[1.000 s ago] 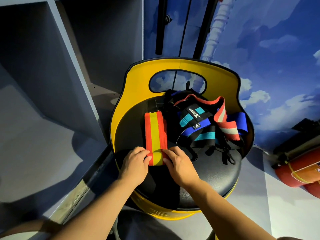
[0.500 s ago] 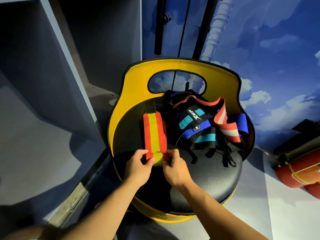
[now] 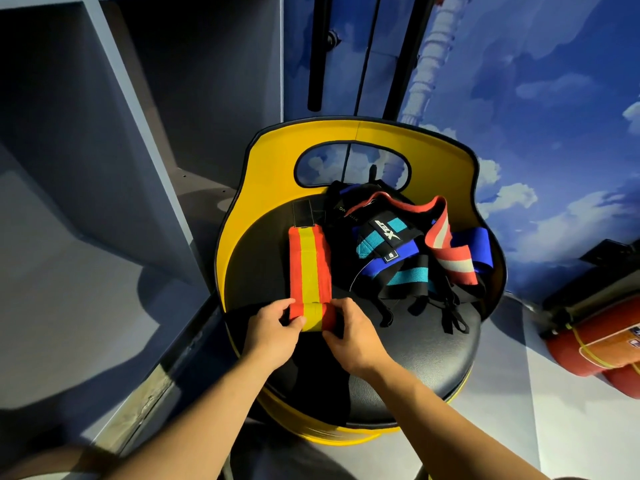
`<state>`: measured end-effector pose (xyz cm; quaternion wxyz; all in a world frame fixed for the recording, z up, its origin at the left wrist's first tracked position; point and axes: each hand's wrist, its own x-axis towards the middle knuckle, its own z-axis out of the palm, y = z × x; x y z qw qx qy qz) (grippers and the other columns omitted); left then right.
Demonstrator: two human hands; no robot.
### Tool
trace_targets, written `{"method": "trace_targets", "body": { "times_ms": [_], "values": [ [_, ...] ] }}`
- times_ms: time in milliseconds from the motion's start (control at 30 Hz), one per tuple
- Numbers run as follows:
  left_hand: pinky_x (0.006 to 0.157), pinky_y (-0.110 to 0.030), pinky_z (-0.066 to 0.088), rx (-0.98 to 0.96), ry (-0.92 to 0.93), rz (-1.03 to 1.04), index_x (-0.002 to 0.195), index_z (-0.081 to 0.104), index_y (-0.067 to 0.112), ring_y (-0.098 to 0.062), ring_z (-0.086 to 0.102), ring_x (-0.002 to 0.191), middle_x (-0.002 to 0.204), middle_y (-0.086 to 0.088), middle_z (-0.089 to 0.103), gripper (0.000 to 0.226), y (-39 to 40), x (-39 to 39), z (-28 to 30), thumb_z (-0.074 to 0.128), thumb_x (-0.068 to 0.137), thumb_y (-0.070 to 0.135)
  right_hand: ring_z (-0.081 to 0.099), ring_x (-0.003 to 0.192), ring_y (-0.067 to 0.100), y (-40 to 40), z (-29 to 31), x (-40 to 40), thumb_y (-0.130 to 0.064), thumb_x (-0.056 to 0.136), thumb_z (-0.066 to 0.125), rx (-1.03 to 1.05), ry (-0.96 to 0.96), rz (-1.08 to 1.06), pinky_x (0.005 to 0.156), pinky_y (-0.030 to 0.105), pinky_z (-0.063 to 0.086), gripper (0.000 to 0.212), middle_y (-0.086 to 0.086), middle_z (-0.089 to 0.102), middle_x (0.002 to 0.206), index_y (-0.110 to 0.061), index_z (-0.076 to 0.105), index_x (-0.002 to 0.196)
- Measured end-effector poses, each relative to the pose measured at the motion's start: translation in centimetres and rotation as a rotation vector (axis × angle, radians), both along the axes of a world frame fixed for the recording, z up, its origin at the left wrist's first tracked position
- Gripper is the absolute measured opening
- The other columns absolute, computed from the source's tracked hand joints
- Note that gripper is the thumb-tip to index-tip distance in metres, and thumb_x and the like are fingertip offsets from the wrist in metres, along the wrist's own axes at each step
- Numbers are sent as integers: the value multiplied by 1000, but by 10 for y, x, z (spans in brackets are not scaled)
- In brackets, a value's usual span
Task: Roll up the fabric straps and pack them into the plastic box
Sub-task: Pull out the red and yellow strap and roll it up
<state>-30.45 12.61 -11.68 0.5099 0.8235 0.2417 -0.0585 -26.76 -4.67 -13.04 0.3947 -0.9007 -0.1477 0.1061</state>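
The near end of the red-and-yellow strap (image 3: 310, 271) is pinched by both hands, the left hand (image 3: 273, 329) at its left edge and the right hand (image 3: 349, 332) at its right edge, fingers curled around a small roll just begun there. The rest of the strap is laid flat across the black seat (image 3: 429, 358) of a yellow chair, running away toward a black tab (image 3: 304, 213) at its far end. Just to the right, a tangled pile of straps (image 3: 398, 251) is heaped on the seat, near the flat strap but not seen to overlap it. No plastic box is visible.

The rolling is judged to be at its first turn. A slack or skewed start could be carried through every later turn, so that a cone would be formed if one edge is fed faster than the other. The roll could spring open if either pinch is eased. The far tab could be snagged on the pile if the strap is dragged sideways.
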Motion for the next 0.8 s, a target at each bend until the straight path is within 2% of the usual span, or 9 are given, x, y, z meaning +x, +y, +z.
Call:
{"method": "trace_targets", "body": {
  "times_ms": [133,267,333,400,467,500,600,700,800],
  "values": [
    [97,-33,49,64,15,4,125,69,23,-20,60,123,129,-3,67,33,1,-5,9,70,93,31,59,108,10,-5,4,-6,-13,89,70,35,1,17,95,22,46,52,-4,63,124,-18,48,135],
    [83,-28,47,112,15,17,120,68,29,-18,63,113,120,-1,69,31,1,-7,13,68,92,42,58,100,6,-6,7,-9,-19,95,66,33,-1,11,86,13,42,40,-13,61,111,-17,49,131],
    [84,-30,48,119,-4,22,119,67,31,-18,61,113,121,-1,67,32,1,-5,9,67,92,46,57,103,8,-6,8,-5,-24,96,65,0,-21,11,90,17,43,38,-9,60,114,-16,52,131],
    [91,-32,49,115,-13,23,125,66,27,-20,59,119,128,-1,65,38,0,-2,7,64,94,47,56,109,12,-4,6,1,-28,96,65,-50,-52,-5,95,20,42,38,-2,59,120,-14,57,131],
    [100,-36,49,76,2,26,131,65,23,-22,58,122,132,0,64,42,-2,2,6,62,96,45,56,112,14,0,4,6,-29,97,63,-44,-36,-55,95,16,38,36,2,58,123,-12,60,130],
    [99,-36,50,42,8,32,132,64,24,-21,58,120,131,1,64,40,-4,4,6,62,96,41,57,112,14,3,4,7,-28,98,61,-20,-2,-89,92,15,37,35,1,60,122,-12,59,130],
    [89,-30,47,-53,14,71,132,62,28,-18,59,114,128,4,63,38,-9,4,4,65,95,28,59,101,11,12,4,6,-24,101,56,125,171,-194,83,18,40,33,-4,63,111,-14,53,132],
    [81,-24,45,-98,4,93,131,59,29,-14,61,106,125,4,64,39,-8,2,-1,67,94,22,62,98,12,15,3,5,-20,100,58,223,274,-222,88,26,50,30,-3,66,111,-15,51,129],
    [64,-18,42,-104,19,86,122,58,31,-4,58,90,115,5,64,33,-4,-1,-1,67,93,19,63,100,12,12,3,5,-19,97,62,250,329,-197,89,26,51,29,-3,67,112,-18,51,124]
  ]
}}
